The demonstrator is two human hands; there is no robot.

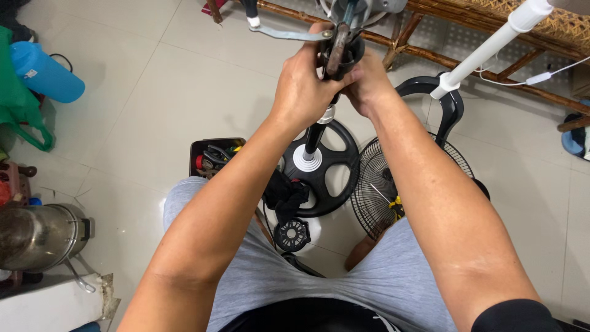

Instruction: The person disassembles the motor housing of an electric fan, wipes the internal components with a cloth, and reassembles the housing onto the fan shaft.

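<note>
Two bare hands meet at the top of one upright black fan pole (314, 138), far from the body and near the upper middle of the view. The left hand (302, 86) is closed around the dark fitting (342, 54) at the pole's top, fingers wrapped over its left side; the right hand (369, 83) is pressed against the same fitting from the right, though how far its fingers curl round cannot be told, since the left hand and the fitting cover them. One thin metal arm (289, 34) sticks out to the left from the fitting. The pole stands in one round black base (332, 178) with spoke-like openings, on the pale tiled floor (153, 110) between the knees. Just right of the base lies one black wire fan guard (384, 184), and nearer the body one small round black part (292, 235). Left of the base sits one open box of tools (212, 157). At the far left are one blue bottle (44, 72), one green bag (18, 107) and, nearer, one steel pot (37, 237). One white pole (491, 46) slants across the far right.
</note>
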